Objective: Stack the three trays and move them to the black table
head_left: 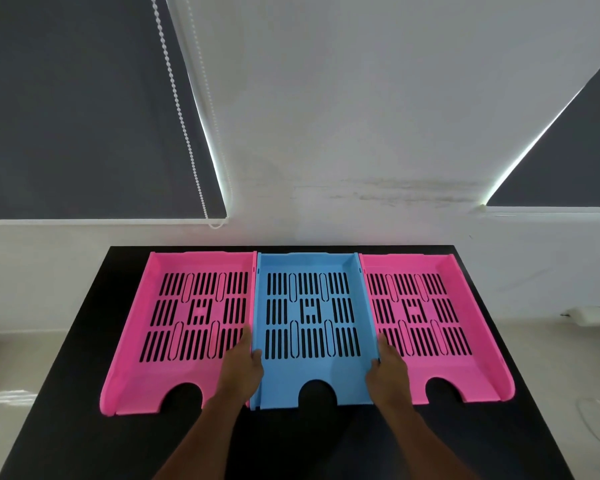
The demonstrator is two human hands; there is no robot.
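Three slotted plastic trays lie side by side on a black table (84, 445). The left pink tray (142, 382) and the right pink tray (465, 379) flank a blue tray (281, 379) in the middle, their side walls touching. My left hand (243, 365) grips the blue tray's left wall, with the thumb inside the tray. My right hand (388, 368) holds its right wall in the same way. Both hands partly cover the inner edges of the pink trays.
The table's far edge stands close to a white wall (361, 133) with two dark roller blinds (84, 116) and a bead chain (181, 116). Pale floor (568, 393) shows on both sides of the table. A white object lies on the floor at the right.
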